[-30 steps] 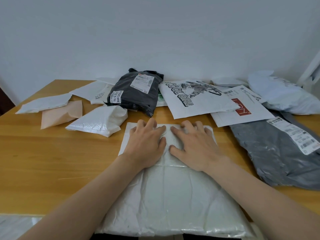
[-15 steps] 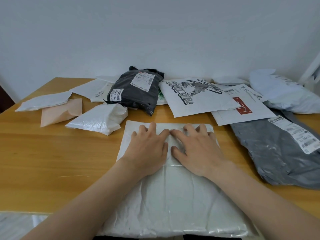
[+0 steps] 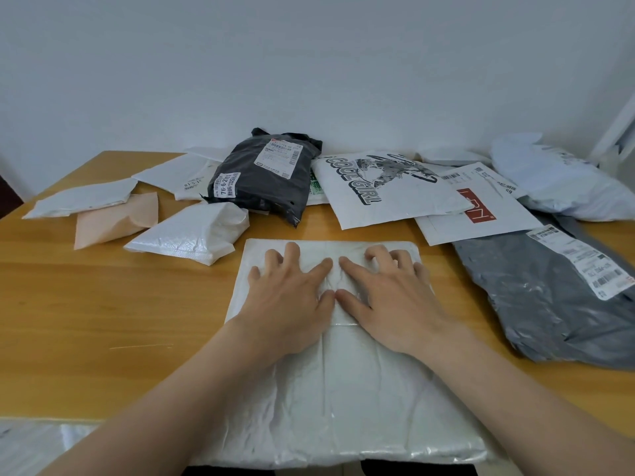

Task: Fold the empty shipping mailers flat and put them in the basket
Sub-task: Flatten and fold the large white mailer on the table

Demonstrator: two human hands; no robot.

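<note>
Mailer (image 3: 343,389): white, flat at the table's (image 3: 103,321) near edge, overhanging it.
My left hand (image 3: 292,297): fingers spread, pressing its far end, gripping nothing.
My right hand (image 3: 391,300): likewise, just beside.
Far edge: black mailer (image 3: 264,176).
Right edge: grey mailer (image 3: 549,304).

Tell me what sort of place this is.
Likely a room in a home: a wooden table against a plain white wall, strewn with used shipping bags such as a black mailer and a printed white mailer.
</note>
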